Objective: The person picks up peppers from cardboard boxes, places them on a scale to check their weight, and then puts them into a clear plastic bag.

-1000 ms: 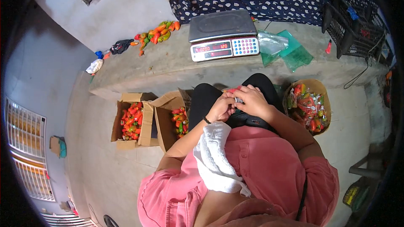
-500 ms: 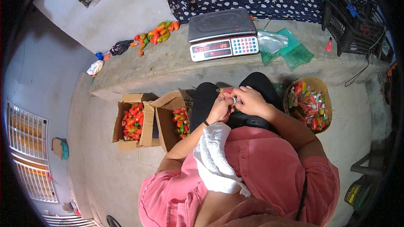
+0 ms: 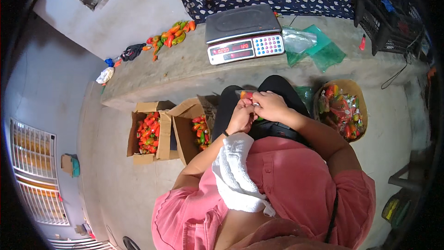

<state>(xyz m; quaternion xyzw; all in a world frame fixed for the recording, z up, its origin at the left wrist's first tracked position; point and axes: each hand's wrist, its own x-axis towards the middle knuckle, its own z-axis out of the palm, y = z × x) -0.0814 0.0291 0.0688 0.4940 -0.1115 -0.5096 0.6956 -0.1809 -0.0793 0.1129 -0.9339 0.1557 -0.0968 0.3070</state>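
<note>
Since half a second ago, the right hand [image 3: 272,107] has shifted slightly toward the left hand [image 3: 242,116], and more red and orange shows in the clear bag of peppers [image 3: 246,94] beyond the fingertips; the scale sits higher in the view. The bag is between the thighs, at 11 o'clock from where the hands meet. Both hands are closed on it: the left pinches with thumb and fingertips, the right curls in from above, its palm hidden. A small pale bit shows between the fingertips, too small to identify.

At 8 o'clock from the hands, an open cardboard box [image 3: 182,132] holds red and green peppers [image 3: 200,132]; just beyond it, a second cardboard box [image 3: 164,139] holds mostly red ones. At 3 o'clock stands a round-cornered carton [image 3: 352,89] of bagged peppers [image 3: 342,111]. A white towel [image 3: 236,171] lies over the pink shirt [image 3: 291,171] toward 7 o'clock.

On the concrete ledge [image 3: 138,76], the digital scale [image 3: 245,25] sits at 12 o'clock, green plastic bags [image 3: 326,53] between 1 and 2, a black plastic crate [image 3: 386,28] at 2, and loose peppers [image 3: 173,34] between 10 and 11.
</note>
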